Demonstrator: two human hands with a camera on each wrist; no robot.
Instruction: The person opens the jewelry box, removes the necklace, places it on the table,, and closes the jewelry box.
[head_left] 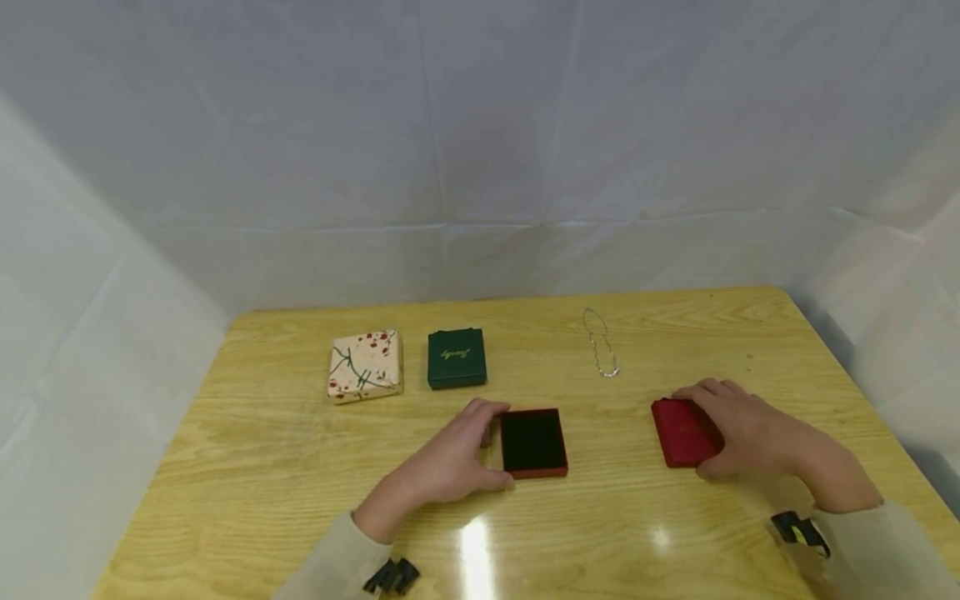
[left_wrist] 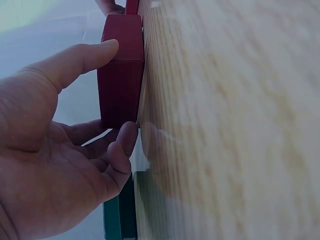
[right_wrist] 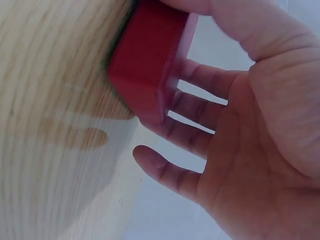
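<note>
My left hand grips the red jewelry box base on the table, thumb at the near side and fingers at the far side. Its inside is black and faces up. In the left wrist view the thumb presses the red side wall. Over to the right, my right hand holds the red box lid between thumb and fingers. The lid lies top up in the head view, with faint lettering. Seen from the right wrist, the lid looks slightly tilted against the table.
A silver-coloured necklace lies stretched out behind the two red parts. Further left stand a closed green box with gold lettering and a cream box with a floral pattern. White cloth hangs behind the wooden table.
</note>
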